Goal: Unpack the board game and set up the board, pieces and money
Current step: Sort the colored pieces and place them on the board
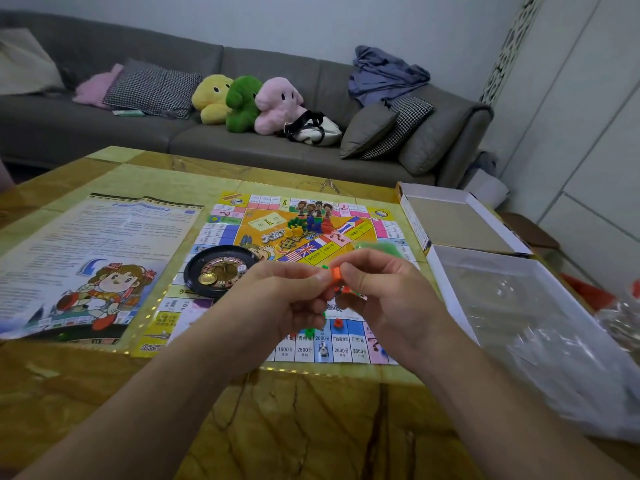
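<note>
Pinching a small orange piece (335, 272) between them, the left hand (282, 296) and right hand (384, 292) curl their fingers above the game board (221, 233) (spread flat on the table (294, 420)); a roulette wheel (218, 270) rests on it.

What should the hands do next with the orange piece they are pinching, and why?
Probably set the orange piece down with the sorted colour piles at the board's centre. The left hand and right hand both pinch it above the board, and loose pieces lie beneath.
</note>
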A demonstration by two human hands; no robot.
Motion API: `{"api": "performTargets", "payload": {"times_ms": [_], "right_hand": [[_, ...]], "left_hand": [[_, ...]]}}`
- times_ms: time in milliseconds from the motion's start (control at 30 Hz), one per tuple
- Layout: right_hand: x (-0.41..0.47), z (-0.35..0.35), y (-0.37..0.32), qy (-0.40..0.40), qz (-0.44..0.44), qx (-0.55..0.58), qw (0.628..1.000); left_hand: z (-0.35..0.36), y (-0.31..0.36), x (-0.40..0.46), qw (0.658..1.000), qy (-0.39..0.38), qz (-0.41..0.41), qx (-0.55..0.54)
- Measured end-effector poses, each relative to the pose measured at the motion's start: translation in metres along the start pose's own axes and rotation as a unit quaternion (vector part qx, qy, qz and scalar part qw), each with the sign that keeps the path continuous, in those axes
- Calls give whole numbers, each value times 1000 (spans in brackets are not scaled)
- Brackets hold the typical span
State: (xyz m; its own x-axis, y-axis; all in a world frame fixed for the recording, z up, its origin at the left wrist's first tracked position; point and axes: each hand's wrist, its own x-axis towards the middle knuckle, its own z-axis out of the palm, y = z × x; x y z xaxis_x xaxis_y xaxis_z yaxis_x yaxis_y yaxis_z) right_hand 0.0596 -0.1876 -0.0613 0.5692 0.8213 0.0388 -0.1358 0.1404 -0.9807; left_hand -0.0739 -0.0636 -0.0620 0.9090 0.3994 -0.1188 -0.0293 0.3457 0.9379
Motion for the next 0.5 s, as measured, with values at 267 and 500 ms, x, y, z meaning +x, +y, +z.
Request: {"api": "performTargets", "payload": {"times_ms": [267, 500], "right_hand": [[2, 3, 3, -28, 34, 40, 998], [3, 4, 8, -49, 47, 49, 996]], "left_hand": [[-3, -1, -1, 1000, -2, 16, 25], [-5, 4, -4, 997, -26, 18, 71]]}}
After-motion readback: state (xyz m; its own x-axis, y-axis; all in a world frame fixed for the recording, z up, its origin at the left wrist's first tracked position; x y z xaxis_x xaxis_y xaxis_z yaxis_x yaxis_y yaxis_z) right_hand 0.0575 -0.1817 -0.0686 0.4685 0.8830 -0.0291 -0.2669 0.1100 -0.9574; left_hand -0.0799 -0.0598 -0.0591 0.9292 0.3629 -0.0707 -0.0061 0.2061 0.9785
